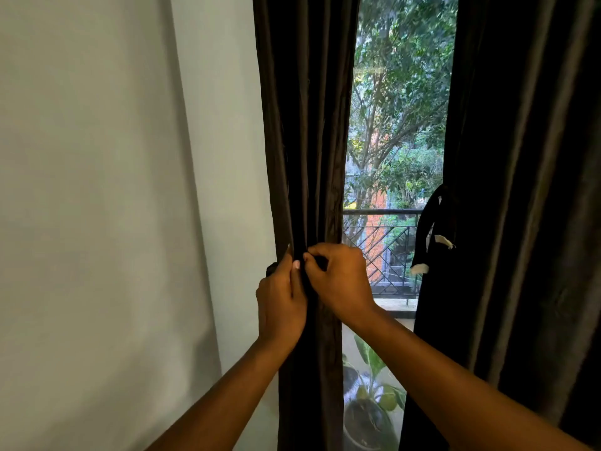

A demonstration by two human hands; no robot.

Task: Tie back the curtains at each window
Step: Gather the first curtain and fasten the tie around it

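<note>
Left curtain (305, 125) hangs gathered into a narrow vertical bundle, long axis straight up and down, running from top of frame to bottom edge, just right of the pale wall (97, 190) and at the left edge of the window (396, 125). Both hands meet at the bundle about mid-height. Left hand (281, 304) is on the bundle's left side, fingers pointing up, thumb and forefinger pinching a dark tie-back strap (271, 269); a short stub of the strap pokes out to the left, roughly horizontal, crossing the curtain's long axis. Right hand (341, 281) comes in from the right, fingers curled and clenched onto dark fabric at the front of the bundle, thumb tip close to the left thumb; whether that is strap or curtain fold, cannot tell, all same dark colour. Right curtain (520, 190) hangs vertical too, wider, filling the right side of frame. On its inner edge a second dark strap (429, 229) with pale patches droops down loose. Through the glass: trees, a balcony railing (380, 255), and a potted plant (370, 402) low between the curtains.
</note>
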